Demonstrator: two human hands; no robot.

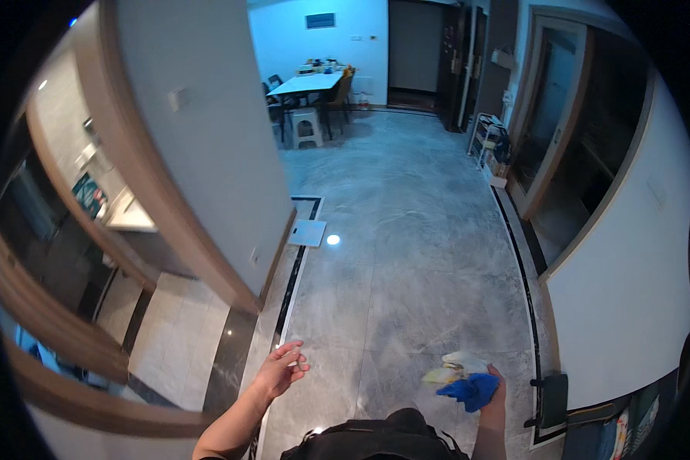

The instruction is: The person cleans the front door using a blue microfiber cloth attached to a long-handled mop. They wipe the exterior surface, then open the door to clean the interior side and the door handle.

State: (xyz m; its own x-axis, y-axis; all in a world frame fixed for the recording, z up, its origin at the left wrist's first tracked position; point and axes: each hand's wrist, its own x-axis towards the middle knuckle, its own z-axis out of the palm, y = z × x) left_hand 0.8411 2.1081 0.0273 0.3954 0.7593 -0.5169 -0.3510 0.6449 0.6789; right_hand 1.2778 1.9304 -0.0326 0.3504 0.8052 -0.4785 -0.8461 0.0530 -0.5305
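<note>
My left hand is raised over the tiled floor at the lower middle. Its fingers are loosely bent and apart, with nothing between them. Toward the lower right, my right hand is closed around a crumpled blue cloth. A limp whitish-yellow piece, thin and crumpled, sticks out beside the blue one from the same hand. Whether it is cloth or plastic I cannot tell. The fingers of this hand are partly hidden behind the bundle.
A flat white scale lies by the left wall corner. Further off stand a white-topped table, a plastic stool and chairs. A small rack is along the right wall. Doorways open left and right; a dark door stands at the back.
</note>
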